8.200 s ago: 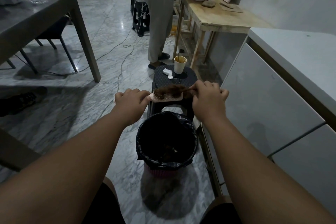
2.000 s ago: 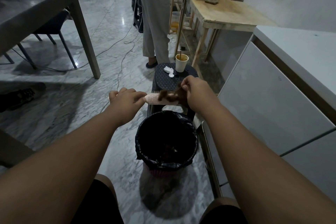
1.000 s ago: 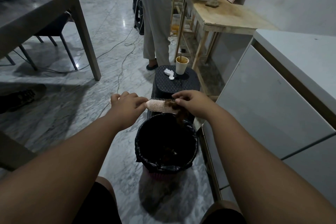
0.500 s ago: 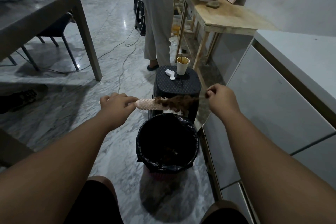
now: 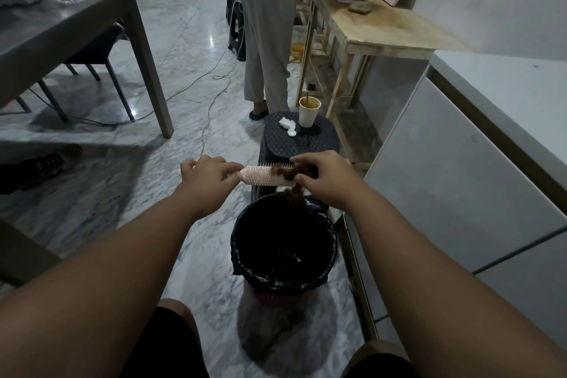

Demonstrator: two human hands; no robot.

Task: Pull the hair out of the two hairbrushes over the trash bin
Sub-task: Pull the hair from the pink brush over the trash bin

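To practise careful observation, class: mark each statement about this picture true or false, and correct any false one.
1. The left hand grips the pink hairbrush. True.
2. The right hand hangs empty. False: it pinches brown hair at the brush.
3. The trash bin has a black liner. True.
4. The paper cup lies tipped over on the floor. False: it stands upright on the black stool.

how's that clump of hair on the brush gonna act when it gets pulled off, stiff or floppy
Probably floppy: the hair clump droops from the hairbrush toward the trash bin. Likely very light, so it may cling to the right hand rather than drop cleanly. It looks matted, so it may come off in one piece.
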